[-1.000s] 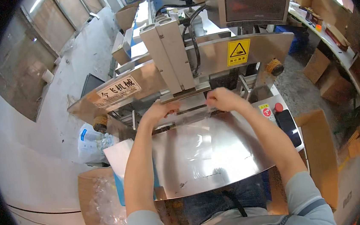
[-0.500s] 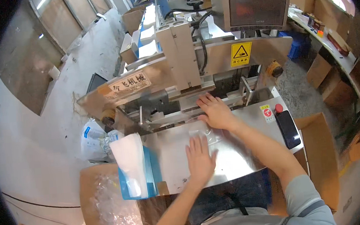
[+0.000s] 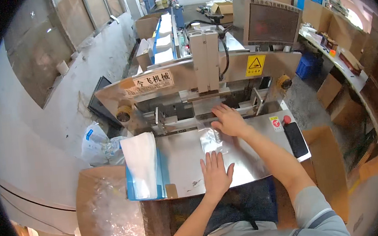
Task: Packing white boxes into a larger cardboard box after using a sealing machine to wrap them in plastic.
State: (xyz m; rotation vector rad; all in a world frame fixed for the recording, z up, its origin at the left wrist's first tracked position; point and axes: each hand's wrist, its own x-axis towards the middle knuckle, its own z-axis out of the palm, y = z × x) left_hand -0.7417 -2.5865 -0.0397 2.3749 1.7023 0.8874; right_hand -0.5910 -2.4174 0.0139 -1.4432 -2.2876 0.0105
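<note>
A clear plastic bag (image 3: 209,139) lies flat on the shiny metal worktop (image 3: 181,154), its far end running under the pressing bar of a steel machine (image 3: 206,65). A small coiled or ridged item seems to show inside it, too unclear to name. My left hand (image 3: 217,176) rests palm down with fingers stretched, its fingertips at the bag's near end. Farther off, my right hand (image 3: 230,122) lies on or just beside the bag's right side, fingers spread close to the bar. Neither hand grips anything.
A blue bin (image 3: 162,179) with white sheets (image 3: 140,162) stands at the worktop's left. To the right are a red button (image 3: 286,119) and a dark phone (image 3: 295,139). Cardboard boxes flank the worktop; the left one (image 3: 87,190) holds clear plastic bags. A monitor (image 3: 274,23) stands behind.
My left hand has drawn back toward the worktop's near edge, exposing more of the bag. The right hand stays near the pressing bar. The whole view has shifted as my head moved.
</note>
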